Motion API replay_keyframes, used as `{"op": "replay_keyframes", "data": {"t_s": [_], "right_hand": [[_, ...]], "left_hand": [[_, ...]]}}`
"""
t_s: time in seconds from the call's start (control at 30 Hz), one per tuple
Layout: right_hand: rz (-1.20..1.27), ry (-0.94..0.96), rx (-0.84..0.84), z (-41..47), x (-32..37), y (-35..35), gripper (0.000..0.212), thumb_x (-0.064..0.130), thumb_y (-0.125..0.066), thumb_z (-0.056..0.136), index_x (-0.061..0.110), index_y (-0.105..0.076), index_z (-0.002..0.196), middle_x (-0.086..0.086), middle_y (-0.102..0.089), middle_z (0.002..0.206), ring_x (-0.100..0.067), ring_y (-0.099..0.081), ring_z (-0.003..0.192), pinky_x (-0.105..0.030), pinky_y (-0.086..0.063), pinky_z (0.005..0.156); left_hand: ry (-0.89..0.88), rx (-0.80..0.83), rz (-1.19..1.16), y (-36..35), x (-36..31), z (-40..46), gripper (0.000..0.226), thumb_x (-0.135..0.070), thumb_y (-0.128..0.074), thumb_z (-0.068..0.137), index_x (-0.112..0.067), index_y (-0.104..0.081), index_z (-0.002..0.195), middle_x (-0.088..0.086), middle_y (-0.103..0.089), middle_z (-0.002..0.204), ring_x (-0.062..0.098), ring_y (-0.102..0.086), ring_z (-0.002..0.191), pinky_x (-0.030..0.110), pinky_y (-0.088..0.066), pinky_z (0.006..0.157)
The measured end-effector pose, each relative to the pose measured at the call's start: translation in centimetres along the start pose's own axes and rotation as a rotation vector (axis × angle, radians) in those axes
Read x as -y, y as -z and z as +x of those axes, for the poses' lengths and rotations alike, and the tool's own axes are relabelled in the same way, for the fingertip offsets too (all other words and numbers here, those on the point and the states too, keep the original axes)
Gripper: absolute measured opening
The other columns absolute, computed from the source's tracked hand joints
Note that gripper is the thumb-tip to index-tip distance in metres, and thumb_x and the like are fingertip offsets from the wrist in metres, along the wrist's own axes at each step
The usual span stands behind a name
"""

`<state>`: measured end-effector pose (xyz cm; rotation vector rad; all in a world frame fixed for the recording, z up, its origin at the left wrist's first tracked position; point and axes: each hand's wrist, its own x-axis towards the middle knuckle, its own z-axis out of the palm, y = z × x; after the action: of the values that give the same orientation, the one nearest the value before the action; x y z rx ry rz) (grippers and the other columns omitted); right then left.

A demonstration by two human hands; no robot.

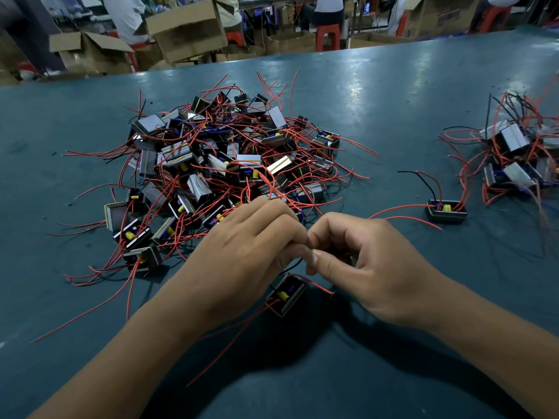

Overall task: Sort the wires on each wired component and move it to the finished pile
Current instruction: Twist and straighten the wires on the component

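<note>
A small black wired component (pixel 286 294) with a yellow capacitor lies on the green table just below my hands, its red wires trailing toward me. My left hand (pixel 242 252) and my right hand (pixel 363 264) meet fingertip to fingertip above it, both pinching its thin black wire. A large heap of the same components (pixel 217 164) with tangled red wires fills the table ahead and to the left. A smaller pile (pixel 514 155) sits at the far right. One single component (pixel 447 210) lies apart, between the two piles.
The green table (pixel 393 95) stretches far ahead. Beyond its far edge stand open cardboard boxes (pixel 187 28), red stools (pixel 328 36) and several seated people.
</note>
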<state>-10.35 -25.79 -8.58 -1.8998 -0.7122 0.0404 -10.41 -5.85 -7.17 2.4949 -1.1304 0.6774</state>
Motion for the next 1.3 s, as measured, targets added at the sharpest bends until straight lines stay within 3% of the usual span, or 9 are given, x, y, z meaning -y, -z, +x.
{"op": "replay_keyframes", "data": {"t_s": [0.1,0.17,0.27,0.37,0.47,0.63,0.77,1.03,1.3], "right_hand": [[-0.057,0.015,-0.020,0.0,0.0,-0.1,0.005,0.026,-0.062,0.089,0.025,-0.061,0.085,0.002,-0.066,0.072,-0.017,-0.054,0.059,-0.034,-0.046,0.055],[-0.071,0.020,-0.035,0.0,-0.1,-0.1,0.005,0.027,-0.062,0.089,0.024,-0.062,0.086,0.005,-0.065,0.072,-0.010,-0.052,0.057,-0.027,-0.044,0.054],[-0.077,0.022,-0.052,0.0,-0.1,-0.2,0.005,0.025,-0.062,0.089,0.023,-0.061,0.084,0.010,-0.063,0.069,-0.005,-0.051,0.057,-0.020,-0.041,0.056],[0.009,-0.031,-0.050,0.1,-0.1,0.0,0.005,0.023,-0.063,0.089,0.020,-0.063,0.085,0.001,-0.067,0.073,-0.016,-0.058,0.062,-0.031,-0.048,0.059],[0.147,-0.068,-0.015,0.2,0.0,0.2,0.009,0.009,-0.065,0.093,0.013,-0.062,0.085,0.001,-0.068,0.071,-0.005,-0.060,0.064,-0.019,-0.046,0.061],[0.270,-0.097,0.031,0.3,0.2,0.3,0.011,-0.003,-0.061,0.093,0.006,-0.061,0.085,0.006,-0.066,0.068,0.003,-0.057,0.060,-0.009,-0.042,0.061],[0.296,-0.100,0.056,0.2,0.3,0.4,0.011,-0.002,-0.060,0.093,0.006,-0.061,0.087,0.006,-0.067,0.069,0.002,-0.057,0.063,-0.012,-0.043,0.062],[0.345,-0.105,0.086,0.2,0.5,0.3,0.004,0.010,-0.061,0.092,0.009,-0.061,0.088,0.007,-0.068,0.073,-0.010,-0.053,0.066,-0.020,-0.042,0.061],[0.287,-0.062,0.069,0.0,0.2,0.2,0.009,-0.001,-0.061,0.093,0.006,-0.061,0.087,0.007,-0.066,0.071,0.001,-0.058,0.065,-0.011,-0.043,0.064]], "left_hand": [[0.130,0.067,-0.119,-0.2,-0.4,-0.2,0.027,-0.027,-0.043,0.102,-0.008,-0.059,0.090,-0.001,-0.054,0.092,0.015,-0.046,0.083,0.021,-0.035,0.074],[0.271,0.108,-0.288,-0.4,-0.7,-0.4,0.024,-0.033,-0.043,0.104,-0.017,-0.053,0.089,-0.013,-0.049,0.087,0.006,-0.044,0.079,0.016,-0.034,0.070],[0.453,0.128,-0.523,-0.7,-1.0,-0.5,0.020,-0.037,-0.046,0.099,-0.025,-0.054,0.085,-0.015,-0.049,0.073,0.003,-0.044,0.065,0.014,-0.034,0.059],[0.544,0.089,-0.712,-0.5,-0.9,-0.3,0.021,-0.038,-0.051,0.096,-0.024,-0.061,0.085,-0.011,-0.048,0.065,0.002,-0.040,0.058,0.017,-0.035,0.055],[0.370,0.021,-0.562,0.4,0.1,-0.3,0.010,-0.030,-0.060,0.097,-0.021,-0.063,0.093,-0.013,-0.056,0.076,0.005,-0.050,0.066,0.016,-0.040,0.061],[0.107,-0.093,-0.363,0.7,1.1,-0.5,0.012,-0.021,-0.073,0.090,-0.013,-0.075,0.098,0.002,-0.064,0.097,0.022,-0.064,0.091,0.034,-0.051,0.078],[0.045,-0.133,-0.309,0.4,1.2,-0.5,0.017,-0.019,-0.076,0.085,-0.010,-0.077,0.100,0.004,-0.067,0.094,0.029,-0.064,0.082,0.043,-0.051,0.070],[0.018,-0.176,-0.283,0.1,1.3,-0.4,0.015,-0.021,-0.072,0.089,-0.011,-0.077,0.098,0.002,-0.067,0.090,0.027,-0.061,0.079,0.038,-0.047,0.069],[-0.077,-0.189,-0.054,-0.1,1.3,-0.6,0.021,-0.022,-0.068,0.096,-0.005,-0.076,0.087,0.005,-0.067,0.089,0.026,-0.056,0.076,0.036,-0.045,0.068]]}}
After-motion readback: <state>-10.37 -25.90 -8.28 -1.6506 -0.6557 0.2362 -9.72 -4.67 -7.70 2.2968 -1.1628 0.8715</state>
